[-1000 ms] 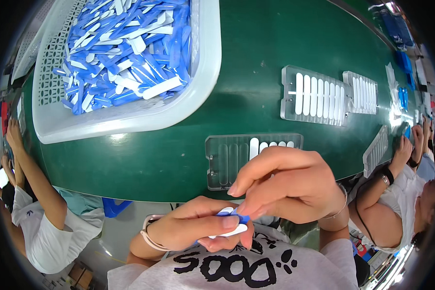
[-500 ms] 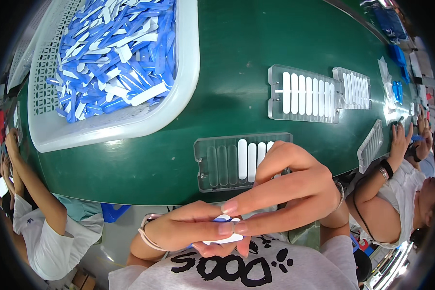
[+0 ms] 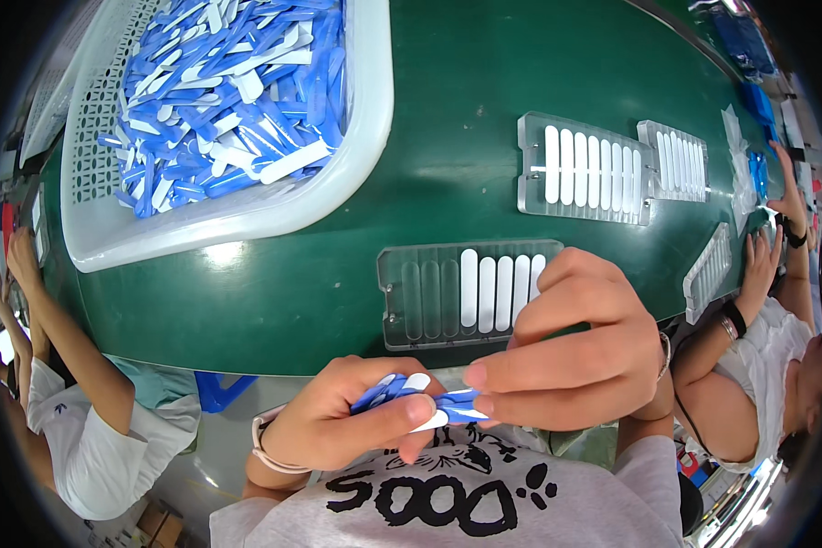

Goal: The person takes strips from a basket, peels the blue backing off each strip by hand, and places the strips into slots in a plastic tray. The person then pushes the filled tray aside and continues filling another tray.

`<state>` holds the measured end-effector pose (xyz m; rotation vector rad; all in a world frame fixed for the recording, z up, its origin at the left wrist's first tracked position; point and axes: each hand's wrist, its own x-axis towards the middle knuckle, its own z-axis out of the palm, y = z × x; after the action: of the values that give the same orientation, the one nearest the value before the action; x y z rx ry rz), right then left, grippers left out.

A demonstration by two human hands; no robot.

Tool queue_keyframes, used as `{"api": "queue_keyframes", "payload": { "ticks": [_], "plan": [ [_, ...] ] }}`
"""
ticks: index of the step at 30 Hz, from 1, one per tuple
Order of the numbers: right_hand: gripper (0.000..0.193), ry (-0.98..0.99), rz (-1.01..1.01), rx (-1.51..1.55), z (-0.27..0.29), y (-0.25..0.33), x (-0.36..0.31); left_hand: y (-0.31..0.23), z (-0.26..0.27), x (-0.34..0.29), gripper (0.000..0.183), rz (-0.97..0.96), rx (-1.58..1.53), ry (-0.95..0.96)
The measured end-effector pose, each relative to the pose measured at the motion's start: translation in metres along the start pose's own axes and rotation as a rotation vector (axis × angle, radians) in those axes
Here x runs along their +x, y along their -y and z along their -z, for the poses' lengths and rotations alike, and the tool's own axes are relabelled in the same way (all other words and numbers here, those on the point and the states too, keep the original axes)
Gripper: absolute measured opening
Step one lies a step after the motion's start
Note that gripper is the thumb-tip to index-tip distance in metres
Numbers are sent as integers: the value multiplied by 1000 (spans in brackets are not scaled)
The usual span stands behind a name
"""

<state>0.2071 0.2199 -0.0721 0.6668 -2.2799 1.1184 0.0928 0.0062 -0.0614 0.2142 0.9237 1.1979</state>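
Left hand: bare, light band at wrist. Right hand: bare, dark band at wrist. Torso: grey short-sleeved T-shirt, black print, paw mark.

Bright, even light falls from overhead, with a soft white glare patch on the green table just below the white basket at centre left. Shadows are faint and short. The fisheye lens bends straight edges strongly toward the rim, and a black border rings the frame. The centre is sharp; the people at the far left and right edges look smeared and stretched.
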Motion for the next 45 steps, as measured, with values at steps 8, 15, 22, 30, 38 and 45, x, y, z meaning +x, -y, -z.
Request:
{"api": "queue_keyframes", "payload": {
  "ticks": [8,15,22,30,38,45],
  "plan": [
    [13,15,-428,321,17,3,9,4,-2,-5,24,-157,185,-274],
    [16,339,-643,-86,6,-11,34,7,1,-7,26,-156,117,-354],
    [25,373,-769,-339,1,-5,43,8,4,-8,27,-191,106,-339],
    [14,101,-169,103,-10,-5,25,6,7,-7,26,-109,-46,-121],
    [9,50,-644,50,6,-13,36,15,16,-8,30,-135,-289,-246],
    [19,354,-531,-171,-13,-16,46,10,13,-8,30,-122,-317,-250]
  ]
}}
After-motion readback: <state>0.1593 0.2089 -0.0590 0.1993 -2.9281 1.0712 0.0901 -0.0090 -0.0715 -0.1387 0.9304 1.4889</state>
